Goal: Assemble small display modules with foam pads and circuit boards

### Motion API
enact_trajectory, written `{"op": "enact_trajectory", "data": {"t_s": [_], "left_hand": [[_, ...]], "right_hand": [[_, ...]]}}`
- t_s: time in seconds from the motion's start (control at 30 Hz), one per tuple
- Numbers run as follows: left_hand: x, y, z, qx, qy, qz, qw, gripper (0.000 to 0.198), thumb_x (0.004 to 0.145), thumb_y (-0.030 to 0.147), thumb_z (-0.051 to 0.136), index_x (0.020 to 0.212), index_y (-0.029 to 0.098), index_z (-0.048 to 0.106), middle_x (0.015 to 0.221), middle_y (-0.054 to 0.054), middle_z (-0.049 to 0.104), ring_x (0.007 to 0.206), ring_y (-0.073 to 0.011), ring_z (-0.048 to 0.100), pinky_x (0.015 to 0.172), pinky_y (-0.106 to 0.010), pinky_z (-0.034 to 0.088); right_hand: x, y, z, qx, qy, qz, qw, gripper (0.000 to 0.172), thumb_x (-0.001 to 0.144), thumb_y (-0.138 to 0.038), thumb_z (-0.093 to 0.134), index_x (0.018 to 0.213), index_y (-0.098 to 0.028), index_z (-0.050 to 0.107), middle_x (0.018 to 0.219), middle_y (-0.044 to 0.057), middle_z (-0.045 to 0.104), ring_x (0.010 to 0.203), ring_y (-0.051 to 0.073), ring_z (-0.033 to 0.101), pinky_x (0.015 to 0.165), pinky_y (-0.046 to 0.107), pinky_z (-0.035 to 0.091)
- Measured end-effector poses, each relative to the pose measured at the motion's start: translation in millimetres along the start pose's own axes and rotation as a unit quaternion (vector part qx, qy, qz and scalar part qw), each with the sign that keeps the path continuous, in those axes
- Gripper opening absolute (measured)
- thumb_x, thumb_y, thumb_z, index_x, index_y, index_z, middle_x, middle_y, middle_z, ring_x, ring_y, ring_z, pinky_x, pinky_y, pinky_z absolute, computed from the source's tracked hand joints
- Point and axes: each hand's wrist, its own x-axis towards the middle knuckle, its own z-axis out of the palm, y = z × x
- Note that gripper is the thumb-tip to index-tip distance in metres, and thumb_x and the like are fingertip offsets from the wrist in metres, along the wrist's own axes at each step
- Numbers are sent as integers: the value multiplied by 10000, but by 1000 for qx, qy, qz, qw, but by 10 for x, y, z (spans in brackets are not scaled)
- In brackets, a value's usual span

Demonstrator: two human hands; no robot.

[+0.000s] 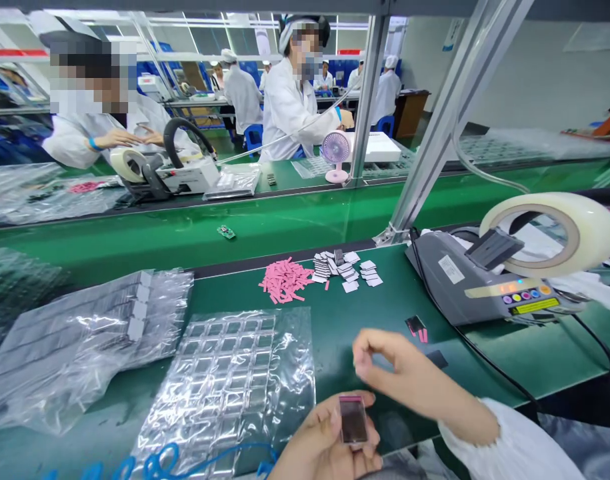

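My left hand (317, 437) holds a small dark rectangular panel (353, 420) with clear edges and a pink strip along its top. Above and to the right of it is my right hand (392, 360), its fingers curled and thumb close to the fingertips; anything between them is too small to make out. A clear compartment tray (225, 373) lies left of my hands. Beyond them are a pile of pink strips (285, 280) and stacks of white pieces (351, 272). A dark piece with pink strips (415, 327) rests right of the piles.
A grey tape dispenser (459, 280) with a large tape roll stands at the right, its cable crossing the table. Bagged trays (85, 340) lie at the left. A green circuit board (226, 232) sits on the green belt (295, 223). People in white coats work beyond.
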Motion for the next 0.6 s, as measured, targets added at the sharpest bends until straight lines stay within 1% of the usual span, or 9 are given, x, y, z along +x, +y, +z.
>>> {"op": "enact_trajectory", "data": {"t_s": [0.07, 0.13, 0.2, 0.27, 0.37, 0.5, 0.6], "left_hand": [[-27, 68, -33, -26, 12, -1, 1000, 388, 699, 384, 736, 992, 130, 699, 719, -41, 661, 647, -112, 563, 719, -294, 419], [-51, 144, -59, -42, 26, 0, 999, 397, 688, 380, 747, 994, 132, 700, 738, -41, 661, 654, -109, 556, 719, -289, 414], [-70, 211, -86, -51, 37, 8, 998, 399, 677, 379, 756, 993, 140, 703, 764, -45, 671, 661, -113, 562, 719, -292, 417], [-84, 258, -111, -60, 38, 19, 997, 391, 670, 368, 765, 983, 140, 710, 772, -50, 680, 655, -111, 568, 713, -288, 421], [-91, 289, -135, -72, 38, 31, 996, 361, 694, 361, 747, 970, 131, 715, 792, -64, 689, 666, -111, 580, 726, -283, 428], [-66, 291, -139, -72, 23, 31, 997, 341, 699, 355, 746, 957, 135, 716, 788, -60, 687, 669, -107, 586, 735, -274, 431], [-25, 273, -129, -66, 11, 22, 998, 343, 689, 358, 754, 952, 142, 714, 787, -55, 684, 663, -102, 581, 736, -274, 432]], "right_hand": [[313, 106, -20, -40, 12, 21, 999, 122, 884, -188, 463, 787, -185, 537, 742, -26, 589, 702, 96, 568, 661, 223, 482], [623, 228, -29, -97, 32, 54, 993, 127, 909, -237, 482, 850, -162, 566, 780, -14, 605, 707, 105, 583, 665, 259, 495], [868, 335, -33, -165, 52, 90, 981, 162, 902, -294, 528, 943, -148, 585, 880, 12, 621, 770, 129, 602, 707, 314, 511], [1012, 421, -44, -227, 68, 118, 964, 220, 895, -324, 547, 1032, -155, 582, 1016, 43, 615, 879, 161, 606, 774, 368, 514], [1057, 534, -94, -291, 66, 140, 944, 265, 896, -320, 546, 1116, -173, 559, 1120, 62, 589, 960, 185, 594, 821, 401, 508], [1007, 668, -175, -324, 55, 148, 933, 291, 893, -321, 552, 1147, -179, 544, 1137, 64, 581, 967, 189, 592, 814, 398, 513], [1026, 698, -155, -328, 63, 164, 928, 299, 887, -347, 557, 1123, -163, 549, 1105, 61, 591, 937, 182, 600, 782, 379, 522]]}}
